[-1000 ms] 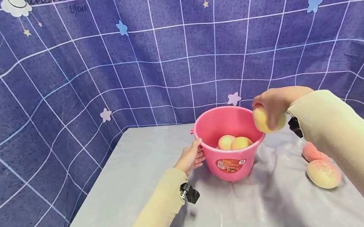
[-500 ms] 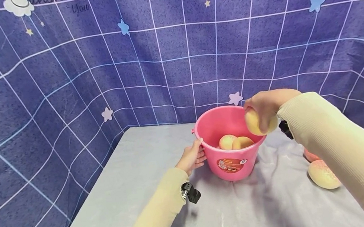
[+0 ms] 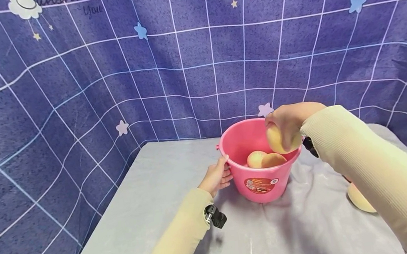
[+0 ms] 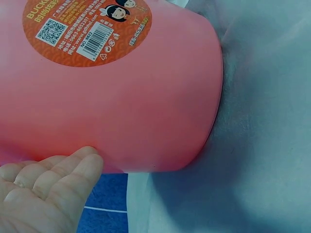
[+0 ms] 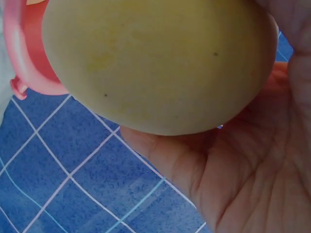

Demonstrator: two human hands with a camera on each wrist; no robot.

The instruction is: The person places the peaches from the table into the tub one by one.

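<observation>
A pink plastic bucket (image 3: 261,187) with a red oval label stands on the table. My left hand (image 3: 216,175) grips its left rim, thumb over the edge and fingers against the outer wall; in the left wrist view, fingers (image 4: 73,170) lie along that wall. My right hand (image 3: 287,123) holds a smooth, yellow oval fruit (image 3: 280,139) over the right side of the bucket's opening. Up close, that fruit (image 5: 160,63) shows a few dark specks. Inside the bucket lie a pink-yellow fruit (image 3: 256,159) and a more orange-yellow one (image 3: 273,160).
Another yellow fruit (image 3: 360,199) sits on the table to the right, partly behind my right sleeve, with a sliver of red above it. A grey-white cloth (image 3: 150,191) covers the table. A blue gridded curtain (image 3: 196,60) hangs behind and at the left.
My right hand has moved left with the yellow fruit, from beside the bucket's right rim to over its opening. My right sleeve now covers more of the fruits at the right. The left hand keeps its grip.
</observation>
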